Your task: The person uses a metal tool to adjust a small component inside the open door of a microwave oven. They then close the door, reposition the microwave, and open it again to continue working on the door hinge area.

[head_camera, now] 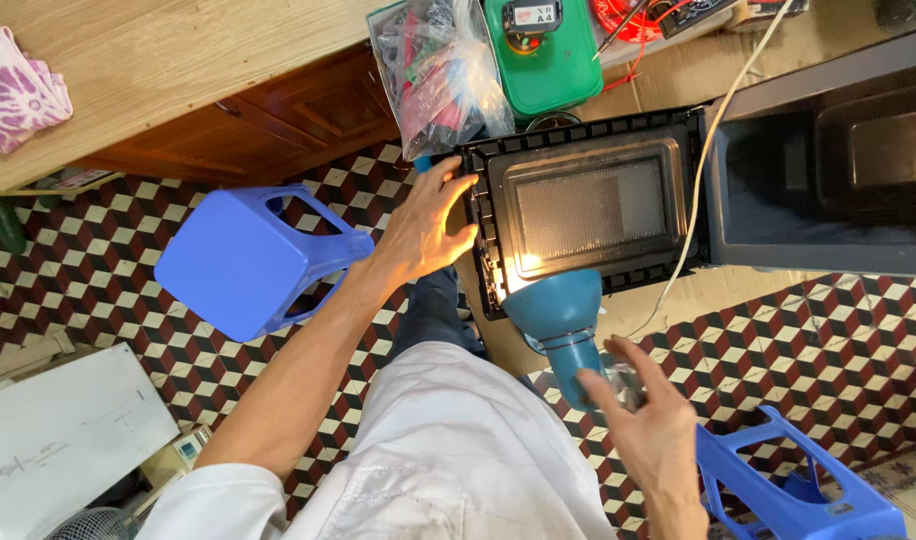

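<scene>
Right hand (646,420) beside blue lamp (561,318)

The floor (108,270) is tiled in a cube pattern of dark red, black and white. A pale wooden tabletop (178,70) runs across the upper left above a dark brown wooden cabinet (278,120), with a pink and white patterned cloth (18,90) lying on its corner. Two blue plastic stools stand on the tiles, one (248,260) at the left and one (798,490) at the lower right, and a white board (58,430) lies at the lower left.
</scene>
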Demonstrator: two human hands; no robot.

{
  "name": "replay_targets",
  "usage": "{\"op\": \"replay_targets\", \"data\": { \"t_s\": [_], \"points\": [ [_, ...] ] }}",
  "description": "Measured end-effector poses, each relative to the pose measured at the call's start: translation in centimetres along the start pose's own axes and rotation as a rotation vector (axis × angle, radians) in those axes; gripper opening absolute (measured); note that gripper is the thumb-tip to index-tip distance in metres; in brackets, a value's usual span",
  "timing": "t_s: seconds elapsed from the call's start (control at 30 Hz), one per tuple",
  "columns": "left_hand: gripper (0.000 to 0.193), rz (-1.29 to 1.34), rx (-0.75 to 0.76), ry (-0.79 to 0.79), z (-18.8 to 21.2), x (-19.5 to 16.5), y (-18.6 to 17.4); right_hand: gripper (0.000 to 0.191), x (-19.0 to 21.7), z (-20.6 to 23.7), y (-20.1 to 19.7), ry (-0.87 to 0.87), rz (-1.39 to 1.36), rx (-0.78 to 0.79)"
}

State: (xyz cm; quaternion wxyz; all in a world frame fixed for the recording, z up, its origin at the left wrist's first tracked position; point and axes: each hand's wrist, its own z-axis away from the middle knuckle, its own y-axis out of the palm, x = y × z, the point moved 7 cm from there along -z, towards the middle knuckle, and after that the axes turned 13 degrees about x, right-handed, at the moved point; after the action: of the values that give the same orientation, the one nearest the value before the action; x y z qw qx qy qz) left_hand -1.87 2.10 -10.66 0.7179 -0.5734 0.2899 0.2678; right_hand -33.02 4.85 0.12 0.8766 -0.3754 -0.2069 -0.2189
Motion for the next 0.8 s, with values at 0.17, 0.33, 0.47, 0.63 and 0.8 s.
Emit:
{"op": "replay_targets", "data": {
  "t_s": [0.17, 0.33, 0.47, 0.63, 0.8],
  "points": [
    [0.098, 0.081, 0.125, -0.056, 0.6, 0.4, 0.7, 0.037, 2.9, -6.3, -3.5, -0.100, -0.004, -0.070],
    [0.105, 0.170, 0.129, -0.057, 1.0, 0.1, 1.2, 0.036, 6.3, -16.7, 0.4, -0.333, 0.251, 0.139],
    [0.104, 0.173, 0.064, -0.100, 1.0, -0.1, 1.2, 0.041, 6.8, -20.8, 2.1, -0.370, 0.345, 0.150],
    [0.101, 0.176, 0.120, -0.181, 1.1, 0.7, 1.4, 0.041, 4.9, -22.4, 3.6, -0.300, 0.383, 0.214],
    [0.103, 0.334, 0.125, -0.105, 1.3, 0.7, 2.1, 0.041, 3.3, -22.7, 4.2, -0.436, 0.395, 0.129]
  ]
}}
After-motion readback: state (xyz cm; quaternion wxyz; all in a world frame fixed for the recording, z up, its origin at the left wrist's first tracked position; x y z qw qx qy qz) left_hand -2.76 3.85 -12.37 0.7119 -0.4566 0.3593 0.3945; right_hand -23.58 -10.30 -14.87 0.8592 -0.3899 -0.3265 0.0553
